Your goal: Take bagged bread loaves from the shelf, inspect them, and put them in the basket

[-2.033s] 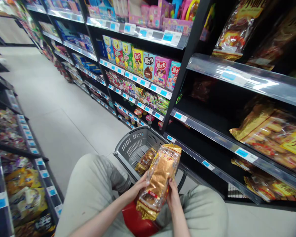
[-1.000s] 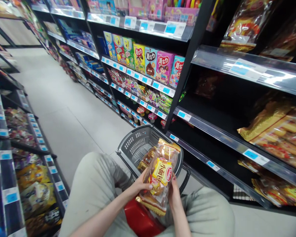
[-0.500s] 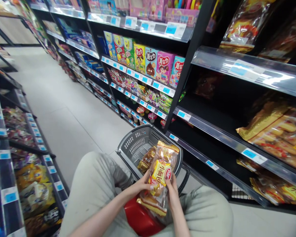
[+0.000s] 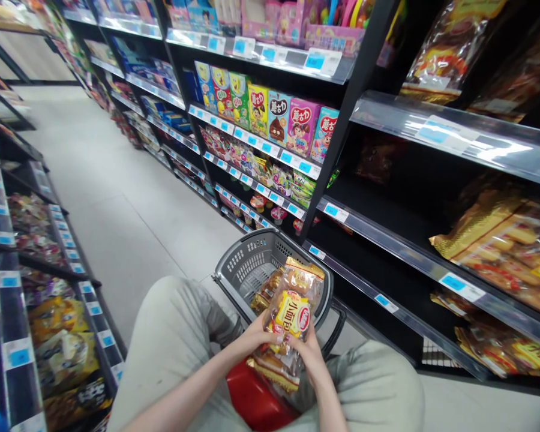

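Lower centre of frame: you hold a clear, gold-ended bread packet (image 4: 292,311) in both hands, tilted, its top end leaning toward the right. Your left hand (image 4: 257,337) grips its left edge, thumb on the front face; your right hand (image 4: 310,353) grips the right edge, thumb also on the front. The two thumbs lie close together, just under the yellow label (image 4: 291,313). Your other fingers are mostly hidden behind the packet.

Beyond the packet, at centre, stands a grey basket (image 4: 243,264) with perforated walls. The packet's upper end overlaps its opening in view; cannot tell whether the two touch. A second brown-and-gold packet (image 4: 268,289) lies inside the basket, partly covered by the held one.

Bottom centre: a red object (image 4: 257,396) between your legs, below the packet. Your knees, in pale trousers (image 4: 171,342), spread to either side.

Right edge: more bread packets (image 4: 506,240) on a dark shelf. Upper centre: a row of coloured boxes (image 4: 276,117). Lower left: bagged goods (image 4: 65,360) on another rack.
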A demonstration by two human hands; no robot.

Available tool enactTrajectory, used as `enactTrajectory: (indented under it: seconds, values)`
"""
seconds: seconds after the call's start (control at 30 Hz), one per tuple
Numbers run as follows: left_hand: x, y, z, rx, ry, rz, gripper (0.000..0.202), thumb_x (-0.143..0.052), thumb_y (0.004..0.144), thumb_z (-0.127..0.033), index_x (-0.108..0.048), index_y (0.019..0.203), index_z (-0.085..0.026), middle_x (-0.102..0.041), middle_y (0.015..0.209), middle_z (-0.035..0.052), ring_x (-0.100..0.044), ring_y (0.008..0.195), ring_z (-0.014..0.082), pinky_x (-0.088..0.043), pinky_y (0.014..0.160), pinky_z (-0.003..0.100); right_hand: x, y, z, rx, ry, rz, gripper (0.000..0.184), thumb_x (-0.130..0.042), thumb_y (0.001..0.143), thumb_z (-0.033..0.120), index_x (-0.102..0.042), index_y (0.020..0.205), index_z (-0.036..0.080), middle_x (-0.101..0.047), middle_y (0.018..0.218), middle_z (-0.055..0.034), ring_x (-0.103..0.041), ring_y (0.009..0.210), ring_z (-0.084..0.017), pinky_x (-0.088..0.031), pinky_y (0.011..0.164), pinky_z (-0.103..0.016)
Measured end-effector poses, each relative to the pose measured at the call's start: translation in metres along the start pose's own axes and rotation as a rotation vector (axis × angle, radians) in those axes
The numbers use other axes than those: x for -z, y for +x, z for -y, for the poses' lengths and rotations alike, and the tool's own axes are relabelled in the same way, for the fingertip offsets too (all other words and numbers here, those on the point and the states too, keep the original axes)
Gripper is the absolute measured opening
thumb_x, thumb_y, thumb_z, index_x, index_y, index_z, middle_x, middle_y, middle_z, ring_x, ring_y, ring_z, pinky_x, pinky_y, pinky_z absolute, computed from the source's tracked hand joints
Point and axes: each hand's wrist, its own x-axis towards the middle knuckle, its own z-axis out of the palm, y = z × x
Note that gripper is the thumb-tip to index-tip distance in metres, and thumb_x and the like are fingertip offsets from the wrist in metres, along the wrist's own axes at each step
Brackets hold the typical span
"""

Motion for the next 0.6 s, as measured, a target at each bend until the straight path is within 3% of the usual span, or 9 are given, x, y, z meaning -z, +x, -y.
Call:
enactTrajectory:
  seconds: [0.37,0.6]
  values:
    - [-0.0046,0.0005,-0.0046,-0.001,-0.016,-0.07,0.084,-0.084,0.045,-0.018,-0.049,0.121,-0.016,-0.066,0.104,0.009,-0.059,0.099,0.0271,-0.041,0.092,0.039,-0.0024,0.0003,0.0022,0.013,-0.047,-0.024,0.07,-0.079,0.049,0.02,-0.053,0.114,0.022,-0.07,0.094,-0.0036,-0.064,0.092,-0.025,-0.047,0.087,-0.04]
    - [-0.0053,-0.003,-0.0063,-0.033,-0.014,-0.055,0.078,-0.081,0.052,-0.019,-0.048,0.122,-0.016,-0.065,0.108,0.0099,-0.061,0.096,0.0265,-0.045,0.086,0.037,-0.0006,0.0016,0.0017,0.026,-0.074,-0.004,0.069,-0.079,0.052,0.022,-0.052,0.115,0.022,-0.07,0.093,-0.0036,-0.064,0.089,-0.024,-0.048,0.084,-0.038]
